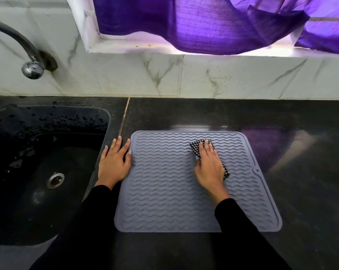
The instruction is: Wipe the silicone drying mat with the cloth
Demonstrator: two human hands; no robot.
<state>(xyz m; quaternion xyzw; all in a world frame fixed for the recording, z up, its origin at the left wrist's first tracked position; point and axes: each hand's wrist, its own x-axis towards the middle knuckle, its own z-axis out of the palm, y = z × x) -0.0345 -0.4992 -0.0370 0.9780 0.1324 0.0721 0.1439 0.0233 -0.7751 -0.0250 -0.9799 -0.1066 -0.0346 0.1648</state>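
**Mid-wipe on a grey drying mat beside the sink**

Pressed flat under the right hand (208, 164): a black-and-white checked cloth (201, 144), fingers straight over it, no curl, no pinch visible. Lying beneath that grip, square on the dark surface (301, 191): the silicone drying mat (164, 191), wavy ridges running side to side. Grip placed toward the far right part of the mat; most of the unwiped-looking area stretching nearward and to the left of it, so next strokes likely drawn back toward the body or across along the ridges. Steadying the mat's left edge: the left hand (114, 162), fingers spread and straight, partly on the surface, thumb side touching the rim. Farther left of that hand, a wet black sink (48, 117) under a tap (31, 69). Mostly hidden by the palm: the cloth's shape and folding. Covered by the right sleeve (242, 230): part of the mat's near right area. Wetness on the ridges hard to judge.
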